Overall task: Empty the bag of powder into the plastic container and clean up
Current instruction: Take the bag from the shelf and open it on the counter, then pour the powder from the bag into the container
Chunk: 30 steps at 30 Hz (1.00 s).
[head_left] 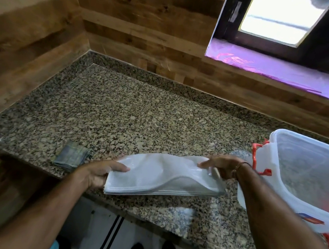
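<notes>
Hands are closed on the two short ends of a flattened, folded bag [164,177], which is held level just above the near part of the counter [120,111]. The left hand [101,172] is clamped on the left end, thumb laid on top and fingers tucked beneath; the right hand [222,165] is bent at the wrist, fingers spread over the right end (a thin band is worn at that wrist). Both forearms are reached in from the near edge, and the bag sags slightly in the middle.

Just right of the right hand, a translucent container [307,169] with red clips is stood at the counter's right side, partly cut off by the frame; pale powder can be seen inside. Left of the left hand, a folded cloth [71,155] is lain near the front edge. Behind the bag, a broad stretch of granite is left open up to the wooden walls.
</notes>
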{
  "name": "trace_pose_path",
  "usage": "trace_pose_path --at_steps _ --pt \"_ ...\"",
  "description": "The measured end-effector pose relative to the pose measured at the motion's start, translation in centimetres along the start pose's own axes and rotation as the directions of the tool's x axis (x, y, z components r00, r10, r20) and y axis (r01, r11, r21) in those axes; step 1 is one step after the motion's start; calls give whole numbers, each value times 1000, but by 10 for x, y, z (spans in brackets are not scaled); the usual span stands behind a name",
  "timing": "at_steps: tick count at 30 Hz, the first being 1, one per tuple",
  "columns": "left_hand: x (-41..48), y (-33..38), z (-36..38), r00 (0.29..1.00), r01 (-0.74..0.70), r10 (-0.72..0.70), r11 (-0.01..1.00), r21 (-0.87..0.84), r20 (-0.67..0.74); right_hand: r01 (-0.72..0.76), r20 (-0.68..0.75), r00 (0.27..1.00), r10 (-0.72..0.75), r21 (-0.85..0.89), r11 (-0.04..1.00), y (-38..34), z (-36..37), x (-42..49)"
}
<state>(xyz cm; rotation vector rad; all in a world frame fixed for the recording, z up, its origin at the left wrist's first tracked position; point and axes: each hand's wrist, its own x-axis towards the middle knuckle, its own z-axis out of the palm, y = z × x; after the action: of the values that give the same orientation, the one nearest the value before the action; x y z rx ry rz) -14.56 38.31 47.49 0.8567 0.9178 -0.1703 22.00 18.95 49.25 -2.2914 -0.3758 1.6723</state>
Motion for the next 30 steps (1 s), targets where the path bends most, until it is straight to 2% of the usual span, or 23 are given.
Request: trace_pose_path --at_steps 4,8,13,15,21,23,26,30 --pt "15 -6 -2 998 24 -26 999 -31 -53 45 -1 999 -45 -124 991 -7 24 4" --pt "24 -8 -1 1000 13 -17 987 -160 -24 57 52 997 -54 -58 997 -11 35 13" --pt "39 -10 9 991 47 -72 978 -206 -117 142 -125 983 -132 83 986 5 51 36" --pt "39 -10 14 984 31 -69 975 -221 -164 126 -171 980 -99 152 980 5 54 35" --pt "33 -3 9 965 -40 11 993 -107 -264 81 -245 966 -80 -6 997 -13 43 5" --pt "20 10 14 964 -84 58 992 -90 -258 99 -270 957 -109 -51 994 -25 35 -7" --pt "1 42 25 949 -205 192 978 -27 -251 227 -318 926 -205 31 973 -43 13 -32" --pt "-29 103 70 875 -426 423 904 43 -235 487 -439 809 -391 128 864 -60 -36 -97"
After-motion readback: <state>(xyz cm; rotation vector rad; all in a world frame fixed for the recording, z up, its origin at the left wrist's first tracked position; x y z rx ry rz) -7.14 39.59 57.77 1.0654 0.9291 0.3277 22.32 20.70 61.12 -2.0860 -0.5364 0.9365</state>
